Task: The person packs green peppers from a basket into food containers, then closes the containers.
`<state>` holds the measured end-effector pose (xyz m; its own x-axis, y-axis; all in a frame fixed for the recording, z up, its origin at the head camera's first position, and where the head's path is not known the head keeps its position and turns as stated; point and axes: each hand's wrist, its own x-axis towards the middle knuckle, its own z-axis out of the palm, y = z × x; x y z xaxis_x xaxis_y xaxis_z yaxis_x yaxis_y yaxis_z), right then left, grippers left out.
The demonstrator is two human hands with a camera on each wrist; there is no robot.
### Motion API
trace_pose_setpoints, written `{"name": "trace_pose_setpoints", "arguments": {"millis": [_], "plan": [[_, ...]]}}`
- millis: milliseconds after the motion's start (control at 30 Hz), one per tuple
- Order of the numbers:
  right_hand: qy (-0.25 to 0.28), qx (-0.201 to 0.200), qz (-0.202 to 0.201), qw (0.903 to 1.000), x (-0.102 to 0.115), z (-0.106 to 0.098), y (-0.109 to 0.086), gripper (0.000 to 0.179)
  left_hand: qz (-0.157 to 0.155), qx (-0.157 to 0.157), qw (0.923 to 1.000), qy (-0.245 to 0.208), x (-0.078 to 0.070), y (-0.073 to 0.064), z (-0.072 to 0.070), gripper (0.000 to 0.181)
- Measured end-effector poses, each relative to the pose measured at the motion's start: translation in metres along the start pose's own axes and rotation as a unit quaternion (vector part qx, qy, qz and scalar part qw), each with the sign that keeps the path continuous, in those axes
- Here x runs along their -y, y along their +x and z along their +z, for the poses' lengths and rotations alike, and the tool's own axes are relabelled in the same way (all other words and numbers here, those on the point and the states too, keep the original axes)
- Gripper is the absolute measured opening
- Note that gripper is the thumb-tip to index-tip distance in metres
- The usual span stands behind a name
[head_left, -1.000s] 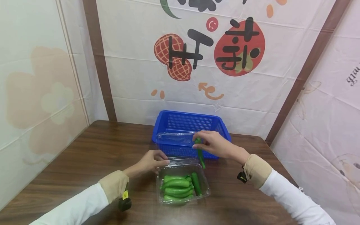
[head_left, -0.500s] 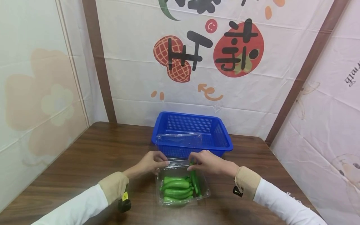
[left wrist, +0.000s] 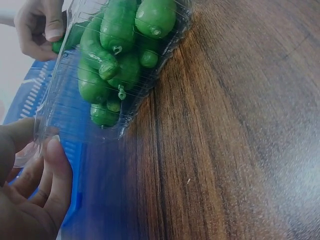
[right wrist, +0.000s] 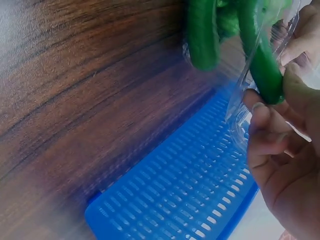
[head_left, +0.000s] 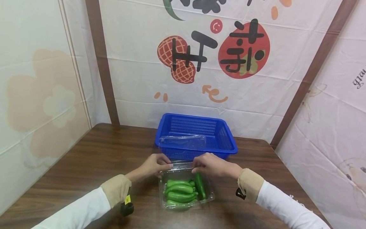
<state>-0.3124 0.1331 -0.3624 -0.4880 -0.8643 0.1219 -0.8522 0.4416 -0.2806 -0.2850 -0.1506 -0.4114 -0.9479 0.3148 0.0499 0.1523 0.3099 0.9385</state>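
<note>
A clear plastic clamshell box (head_left: 181, 166) stands on the table with its lid (head_left: 183, 142) raised toward the back. Several small green cucumbers (head_left: 180, 189) lie side by side inside it. My left hand (head_left: 154, 164) pinches the box's back left edge between thumb and fingers. At the back right corner, my right hand (head_left: 213, 164) holds the end of another cucumber (right wrist: 262, 65) between thumb and fingers. In the head view this cucumber lies lengthwise along the box's right side, its upper end hidden by my right hand.
Directly behind the box stands a blue perforated basket (head_left: 228, 141), partly seen through the clear lid. The brown wooden table (head_left: 94, 159) extends to both sides. A printed fabric wall (head_left: 137, 86) rises behind the table's back edge.
My right hand has come down and toward me from over the basket, bringing the cucumber into the box's right side. My left hand has stayed on the box edge.
</note>
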Motion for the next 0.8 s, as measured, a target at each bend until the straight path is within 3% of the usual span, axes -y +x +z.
{"name": "trace_pose_setpoints", "arguments": {"millis": [233,533,800], "plan": [[-0.024,0.014,0.026,0.9993,0.001,0.008,-0.005,0.012,0.003,0.004,1.0,-0.003,0.001,0.0,-0.001,0.026],[-0.146,-0.021,-0.011,0.989,0.003,0.012,-0.009,0.02,0.002,0.001,1.0,-0.005,0.0,0.0,-0.001,0.026],[-0.142,-0.017,-0.022,0.9894,0.001,0.013,-0.011,0.017,0.002,0.001,1.0,-0.007,0.0,0.0,0.0,0.026]]}}
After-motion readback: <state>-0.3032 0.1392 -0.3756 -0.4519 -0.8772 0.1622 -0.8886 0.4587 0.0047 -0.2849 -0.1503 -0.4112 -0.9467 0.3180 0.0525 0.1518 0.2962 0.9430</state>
